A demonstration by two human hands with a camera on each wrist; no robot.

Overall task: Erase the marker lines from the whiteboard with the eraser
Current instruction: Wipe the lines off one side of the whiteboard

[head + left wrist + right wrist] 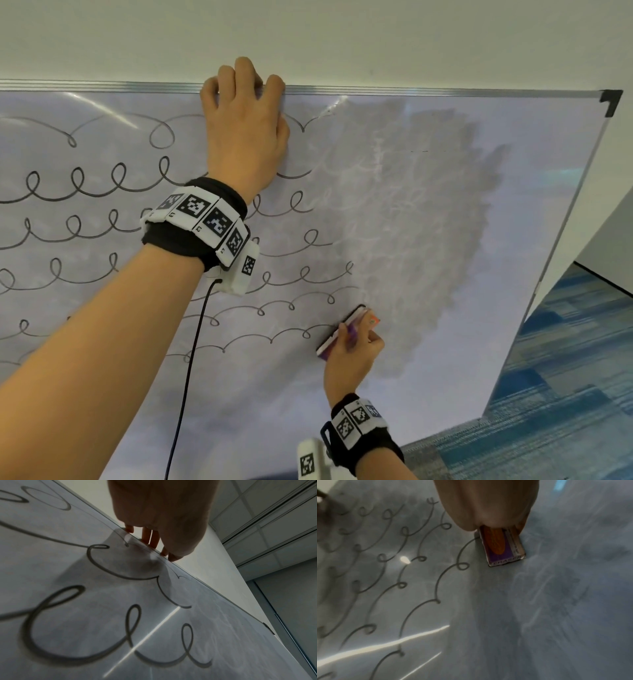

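- Head view: the right hand [354, 356] grips the eraser [344, 330] against the whiteboard [534, 212], at the edge of the marker lines [102, 185]. The left hand [245, 126] curls its fingers over the top frame.
- Left wrist view: fingers [155, 540] hook the frame; if they slip, the board may shift.
- Right wrist view: the label reads "ERASER"; wiping could smear grey residue.

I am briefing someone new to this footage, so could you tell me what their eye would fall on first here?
Probably the rows of looping black marker lines covering the left part of the whiteboard, against the grey smeared patch on its right where lines are already wiped. At the boundary, low down, the right hand grips a purple and orange eraser pressed against the board. The left hand hooks its fingers over the top frame.
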